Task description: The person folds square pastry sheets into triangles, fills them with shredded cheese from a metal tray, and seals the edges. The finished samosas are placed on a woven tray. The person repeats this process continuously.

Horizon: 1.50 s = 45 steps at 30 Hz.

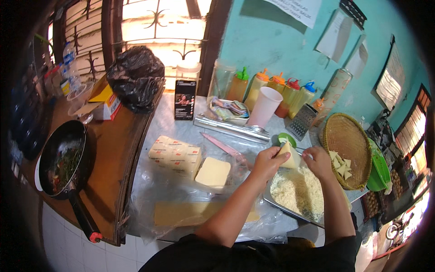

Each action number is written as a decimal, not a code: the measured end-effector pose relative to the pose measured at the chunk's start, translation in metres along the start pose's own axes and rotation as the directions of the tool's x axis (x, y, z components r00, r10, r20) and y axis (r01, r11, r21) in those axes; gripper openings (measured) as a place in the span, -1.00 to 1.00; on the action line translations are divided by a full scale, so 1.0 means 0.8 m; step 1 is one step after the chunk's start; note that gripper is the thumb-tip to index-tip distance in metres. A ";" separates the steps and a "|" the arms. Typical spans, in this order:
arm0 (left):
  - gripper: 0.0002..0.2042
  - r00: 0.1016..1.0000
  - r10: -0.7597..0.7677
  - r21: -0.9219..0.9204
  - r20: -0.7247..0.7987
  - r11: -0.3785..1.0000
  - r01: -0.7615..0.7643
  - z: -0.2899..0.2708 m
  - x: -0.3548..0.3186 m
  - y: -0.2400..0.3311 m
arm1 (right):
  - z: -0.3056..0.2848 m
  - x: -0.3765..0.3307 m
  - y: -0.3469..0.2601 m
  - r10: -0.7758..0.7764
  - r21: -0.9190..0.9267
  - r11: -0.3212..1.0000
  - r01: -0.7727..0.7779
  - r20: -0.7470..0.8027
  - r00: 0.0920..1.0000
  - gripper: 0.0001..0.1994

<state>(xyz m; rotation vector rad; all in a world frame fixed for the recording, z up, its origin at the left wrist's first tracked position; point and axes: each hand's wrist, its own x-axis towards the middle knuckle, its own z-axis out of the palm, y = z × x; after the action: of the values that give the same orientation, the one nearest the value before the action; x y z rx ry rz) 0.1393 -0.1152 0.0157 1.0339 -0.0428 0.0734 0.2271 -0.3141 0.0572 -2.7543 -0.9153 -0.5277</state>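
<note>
My left hand [268, 162] grips a pale pastry wrapper [290, 158], folded into a pointed cone or triangle, above a metal tray [283, 209]. Grated cheese [290, 188], or something like it in pale shreds, fills the tray. Close to the wrapper's right side is my right hand [318, 162], its fingers bent together; whatever they hold is too small to make out. Behind both hands sits a small green bowl [287, 139]. Several folded pastry triangles [340, 164] lie in a round woven basket [348, 131] to the right. Pale pastry strips [181, 213] lie under clear plastic at the front.
A wrapped block [174, 154], a cut pale block [213, 173] and a pink knife [224, 145] lie left of my hands. Behind stand a foil roll [231, 128], grater [302, 121], pink cup [266, 106], sauce bottles [256, 88] and phone [185, 100]. A pan [63, 158] occupies the brown table.
</note>
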 end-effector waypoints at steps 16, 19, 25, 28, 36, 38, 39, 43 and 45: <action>-0.68 0.985 -0.125 -0.363 -0.116 0.929 0.076 -0.027 0.010 0.006 | 0.092 0.051 0.088 0.233 -0.393 0.910 -0.132 0.222 0.947 -0.77; -0.70 0.985 -0.132 -0.391 -0.107 0.917 0.080 -0.029 0.008 0.005 | 0.091 0.047 0.080 0.165 -0.381 0.917 -0.116 0.100 0.981 -0.79; -0.73 0.984 -0.118 -0.452 -0.137 0.891 0.044 -0.039 0.012 0.001 | 0.064 0.036 0.036 0.165 -0.491 0.869 -0.063 0.166 0.972 -0.78; -0.74 0.975 -0.152 -0.501 -0.160 0.864 0.052 -0.043 0.017 -0.004 | 0.054 0.025 0.023 0.187 -0.474 0.877 -0.075 0.193 0.963 -0.74; -0.74 0.982 -0.154 -0.529 -0.106 0.845 0.075 -0.042 0.020 -0.010 | 0.060 0.005 0.030 0.254 -0.328 0.910 -0.256 -0.049 0.966 -0.79; -0.75 0.983 -0.157 -0.549 -0.091 0.832 0.082 -0.043 0.022 -0.011 | 0.061 0.003 0.028 0.241 -0.314 0.917 -0.248 -0.063 0.969 -0.80; -0.74 0.984 -0.162 -0.558 -0.076 0.825 0.093 -0.044 0.022 -0.011 | 0.062 0.001 0.027 0.259 -0.308 0.914 -0.265 -0.059 0.964 -0.80; -0.73 0.986 -0.154 -0.561 -0.069 0.823 0.089 -0.044 0.021 -0.013 | 0.067 -0.005 0.028 0.251 -0.297 0.916 -0.271 -0.104 0.962 -0.79; -0.72 0.986 -0.147 -0.554 -0.076 0.829 0.081 -0.042 0.020 -0.013 | 0.075 -0.007 0.036 0.248 -0.287 0.917 -0.278 -0.134 0.959 -0.76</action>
<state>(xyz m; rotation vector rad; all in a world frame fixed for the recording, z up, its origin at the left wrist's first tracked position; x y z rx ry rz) 0.1564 -0.0908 -0.0096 0.4479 0.1013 0.0084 0.2565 -0.3226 -0.0018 -3.0244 -0.4591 -0.7991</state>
